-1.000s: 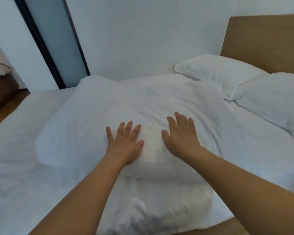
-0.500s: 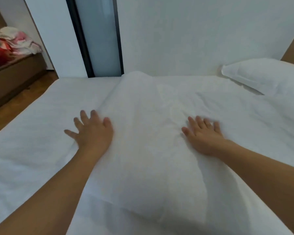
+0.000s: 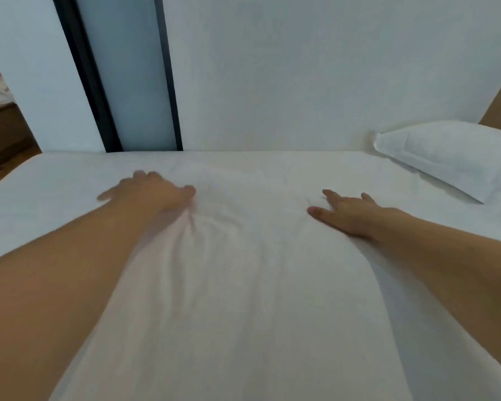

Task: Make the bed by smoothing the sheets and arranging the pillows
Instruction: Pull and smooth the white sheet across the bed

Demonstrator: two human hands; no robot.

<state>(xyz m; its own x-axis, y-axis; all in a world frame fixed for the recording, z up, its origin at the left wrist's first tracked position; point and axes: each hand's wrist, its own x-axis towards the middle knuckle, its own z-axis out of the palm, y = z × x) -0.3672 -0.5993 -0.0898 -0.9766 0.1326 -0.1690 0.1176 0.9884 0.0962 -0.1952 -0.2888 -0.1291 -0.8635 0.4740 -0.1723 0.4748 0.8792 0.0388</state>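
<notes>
Pressing flat on the white sheet (image 3: 243, 285), left hand (image 3: 154, 192) and right hand (image 3: 350, 212) spread their fingers.

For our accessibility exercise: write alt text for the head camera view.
Two bare hands, left hand and right hand, press flat on a wrinkled white bed sheet, spread apart. A plump white pillow lies at the far right, against a plain white wall.

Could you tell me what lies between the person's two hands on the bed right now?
In the head view, only wrinkled white sheet lies between the left hand and the right hand; no other object is there.
</notes>
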